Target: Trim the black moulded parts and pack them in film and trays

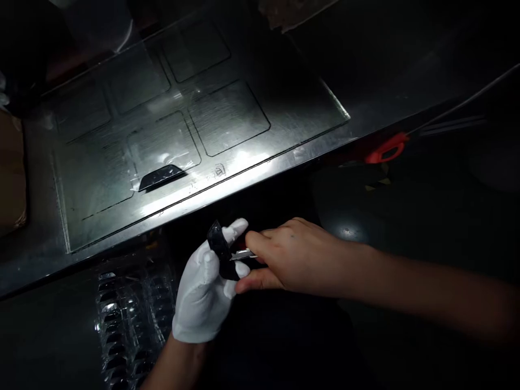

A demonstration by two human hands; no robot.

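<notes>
Your left hand (203, 292), in a white glove, has its fingers curled around a small black part (221, 250), pinching it tight. Your bare right hand (296, 257) is closed on a thin metal blade (242, 254) whose tip touches that part. Just above both hands sits a glossy dark panel (244, 65), and a clear plastic tray (122, 319) lies left of your glove.

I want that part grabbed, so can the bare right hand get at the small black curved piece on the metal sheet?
Probably not yet: right hand grips a metal blade; black curved piece lies unobstructed.
</notes>
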